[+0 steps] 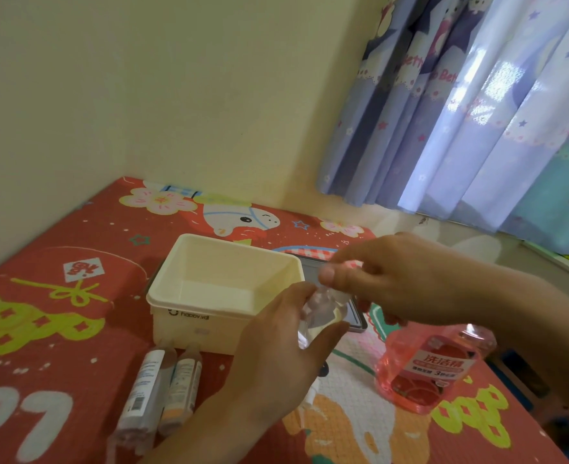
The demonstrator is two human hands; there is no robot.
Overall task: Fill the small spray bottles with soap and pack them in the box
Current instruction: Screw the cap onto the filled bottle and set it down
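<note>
My left hand [276,349] grips a small clear spray bottle [316,318] by its body, just in front of the cream box's right corner. My right hand [390,279] pinches the bottle's top between thumb and fingers; the cap itself is mostly hidden. The cream plastic box [189,321] stands open on the red patterned mat with nothing visible inside. A large pink soap bottle [430,366] stands to the right, partly behind my right forearm. Two small labelled bottles [160,383] lie side by side in front of the box.
A dark flat tray or tablet [356,313] lies behind my hands, to the right of the box. A wall runs along the left and back of the mat [42,296]. Curtains [460,112] hang at the back right, and the mat's right edge drops off.
</note>
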